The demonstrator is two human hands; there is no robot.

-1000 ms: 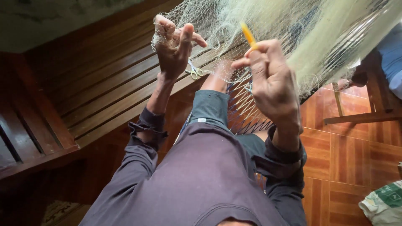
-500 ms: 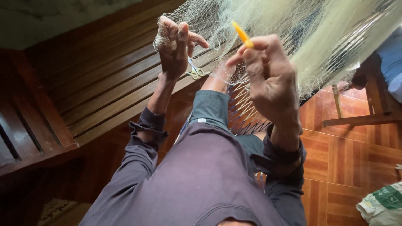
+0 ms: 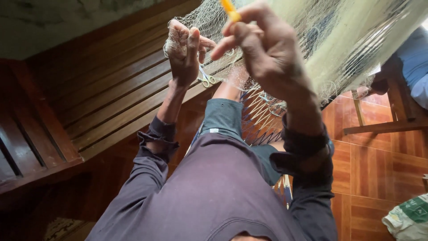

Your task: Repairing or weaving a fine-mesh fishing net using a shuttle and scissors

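Gripping bunched fishing net [image 3: 312, 40] in left hand [image 3: 185, 51], fingers curled shut on mesh. Right hand [image 3: 263, 53] nearer camera, pinching yellow netting needle [image 3: 229, 9], long axis upward into net; small scissors [image 3: 206, 80] dangling below left hand.

dim warm interior, daylight upper right, near hand blurred
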